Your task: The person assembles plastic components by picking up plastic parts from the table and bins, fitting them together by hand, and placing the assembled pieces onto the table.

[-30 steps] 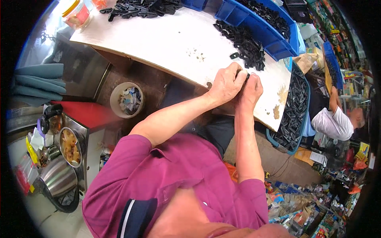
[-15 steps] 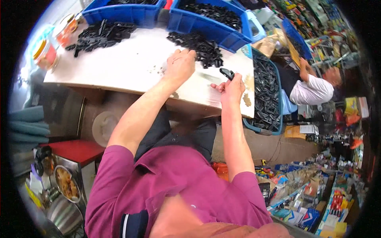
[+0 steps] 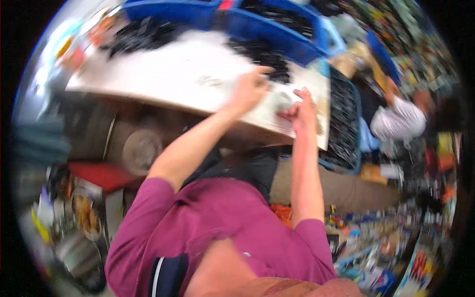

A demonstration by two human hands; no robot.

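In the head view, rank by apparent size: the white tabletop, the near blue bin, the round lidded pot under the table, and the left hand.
1. white tabletop
2. blue bin
3. and 4. round pot and left hand look about alike; motion blur and differing nearness to the camera leave them unranked.

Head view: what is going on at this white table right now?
A person in a magenta shirt works at a white table. The left hand reaches toward a heap of small black parts. The right hand is curled near the table's edge; blur hides what it holds. Blue bins of black parts stand behind. Another person sits to the right.
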